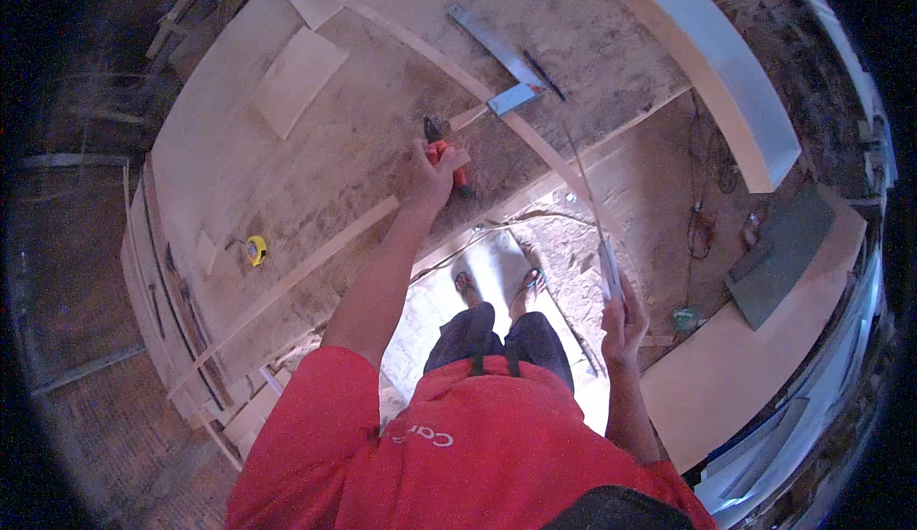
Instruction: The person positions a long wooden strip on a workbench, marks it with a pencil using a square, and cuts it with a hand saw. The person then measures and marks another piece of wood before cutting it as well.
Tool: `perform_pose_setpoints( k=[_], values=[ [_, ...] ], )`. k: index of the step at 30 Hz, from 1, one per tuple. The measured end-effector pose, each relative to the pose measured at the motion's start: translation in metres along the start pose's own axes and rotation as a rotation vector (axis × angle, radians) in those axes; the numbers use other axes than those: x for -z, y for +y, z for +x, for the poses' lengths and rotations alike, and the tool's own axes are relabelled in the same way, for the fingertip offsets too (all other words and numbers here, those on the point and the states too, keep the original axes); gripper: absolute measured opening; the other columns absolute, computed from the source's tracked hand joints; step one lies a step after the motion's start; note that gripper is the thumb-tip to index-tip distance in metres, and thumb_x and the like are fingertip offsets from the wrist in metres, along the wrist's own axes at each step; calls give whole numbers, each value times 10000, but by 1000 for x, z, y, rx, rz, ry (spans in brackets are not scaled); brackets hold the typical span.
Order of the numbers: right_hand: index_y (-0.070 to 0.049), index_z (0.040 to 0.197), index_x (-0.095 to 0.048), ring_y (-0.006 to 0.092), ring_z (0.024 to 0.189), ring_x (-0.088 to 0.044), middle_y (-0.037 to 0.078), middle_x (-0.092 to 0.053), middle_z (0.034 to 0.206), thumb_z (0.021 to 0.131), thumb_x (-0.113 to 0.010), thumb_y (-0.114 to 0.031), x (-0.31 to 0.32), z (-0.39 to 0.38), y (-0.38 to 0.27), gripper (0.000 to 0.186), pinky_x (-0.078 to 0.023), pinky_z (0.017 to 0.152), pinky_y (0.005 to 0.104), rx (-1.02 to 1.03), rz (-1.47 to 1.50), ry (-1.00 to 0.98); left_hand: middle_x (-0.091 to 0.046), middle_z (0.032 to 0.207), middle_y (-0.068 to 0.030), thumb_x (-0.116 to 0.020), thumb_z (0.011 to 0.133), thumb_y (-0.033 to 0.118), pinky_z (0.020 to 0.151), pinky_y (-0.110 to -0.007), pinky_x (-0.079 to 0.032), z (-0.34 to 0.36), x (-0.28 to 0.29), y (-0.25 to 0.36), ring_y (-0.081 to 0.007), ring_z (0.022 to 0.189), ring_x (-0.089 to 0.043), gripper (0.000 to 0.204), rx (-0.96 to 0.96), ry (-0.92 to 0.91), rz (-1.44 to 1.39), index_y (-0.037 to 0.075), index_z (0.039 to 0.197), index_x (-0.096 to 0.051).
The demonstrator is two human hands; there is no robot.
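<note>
My left hand is closed around a red-and-black hand tool that looks like pliers, its dark tip pointing away from me over the worktable. A straight wooden strip passes beneath that hand and forearm. Off the table's near right side, my right hand grips a slim pale piece; a long thin length runs up from it, and its kind is unclear. A metal try square rests across a second long strip, beside a thin dark pencil-like stick.
A yellow tape measure lies on the left of the table, below a flat board offcut. A large curved panel stands at the far right. Nearer right are a grey-green sheet, a pale board and loose cables.
</note>
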State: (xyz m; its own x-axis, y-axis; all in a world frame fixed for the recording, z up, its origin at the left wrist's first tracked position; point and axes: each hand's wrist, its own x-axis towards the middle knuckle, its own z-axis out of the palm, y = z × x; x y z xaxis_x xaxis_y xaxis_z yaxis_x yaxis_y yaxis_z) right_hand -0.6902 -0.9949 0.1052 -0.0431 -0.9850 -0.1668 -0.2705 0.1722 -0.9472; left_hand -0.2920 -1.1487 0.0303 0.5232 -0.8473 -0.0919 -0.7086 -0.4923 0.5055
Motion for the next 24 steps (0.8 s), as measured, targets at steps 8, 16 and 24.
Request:
perform_pose_setpoints(
  k=[8,16,24],
  values=[
    [16,1476,-556,60,639,-463,25,-652,1000,964,-541,-188,1,9,-47,551,-385,552,230,127,71,198,-639,979,-155,-787,881,333,820,-513,-475,-55,59,-46,-397,910,-641,428,-505,372,-131,69,1155,-592],
    [-36,1489,-554,216,632,-613,126,-660,803,1003,-521,-126,-53,152,-42,495,-510,608,368,543,-588,85,-637,670,-151,-776,921,261,587,-398,-481,-182,76,-106,-264,634,-644,314,118,35,-396,0,790,-662],
    [-115,1439,-597,454,1128,-620,262,-653,1233,930,-649,-226,-123,333,-81,523,-453,998,598,685,-1126,-66,-525,640,-5,-694,1003,379,516,-318,-460,-170,51,-169,-137,553,-534,348,853,615,-1068,75,876,-583]
  ],
)
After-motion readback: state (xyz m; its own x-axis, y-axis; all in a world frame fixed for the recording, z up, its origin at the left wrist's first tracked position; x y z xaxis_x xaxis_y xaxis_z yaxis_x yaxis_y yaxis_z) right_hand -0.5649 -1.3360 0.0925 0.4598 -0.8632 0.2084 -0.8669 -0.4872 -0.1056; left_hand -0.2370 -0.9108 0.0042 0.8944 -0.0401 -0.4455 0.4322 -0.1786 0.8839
